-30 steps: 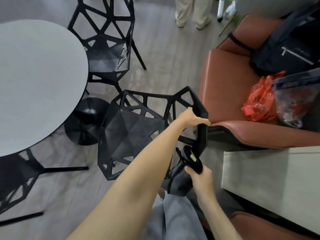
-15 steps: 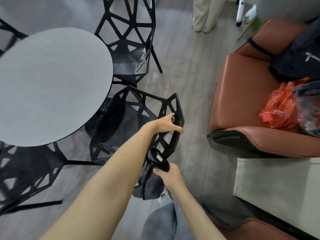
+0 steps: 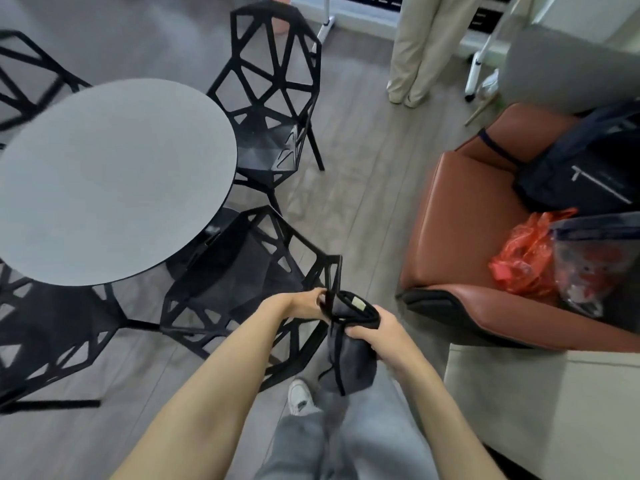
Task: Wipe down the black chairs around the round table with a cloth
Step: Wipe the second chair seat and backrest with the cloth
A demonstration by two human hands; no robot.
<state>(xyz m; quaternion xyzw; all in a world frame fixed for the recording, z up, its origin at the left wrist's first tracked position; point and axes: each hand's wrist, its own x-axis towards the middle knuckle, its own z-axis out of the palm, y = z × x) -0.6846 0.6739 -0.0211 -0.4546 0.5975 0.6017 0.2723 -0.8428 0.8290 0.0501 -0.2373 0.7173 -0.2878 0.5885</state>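
Note:
A round grey table (image 3: 104, 174) stands at the left with several black lattice chairs around it. The nearest chair (image 3: 242, 271) is tucked partly under the table, its backrest toward me. My right hand (image 3: 377, 329) grips a dark grey cloth (image 3: 353, 355) with black trim just behind that backrest. My left hand (image 3: 306, 303) holds the cloth's upper edge at the backrest's top. A second chair (image 3: 273, 109) stands beyond the table, and a third (image 3: 45, 334) at the lower left.
A brown leather armchair (image 3: 460, 237) at the right holds a dark backpack (image 3: 581, 168), a red plastic bag (image 3: 523, 258) and a clear bag. A pale cabinet top (image 3: 554, 393) lies at lower right. A person in beige trousers (image 3: 426, 46) stands at the back.
The nearest chair has moved left, under the table. My left hand has left the backrest's top rail and come back to the cloth, which my right hand raised to the backrest.

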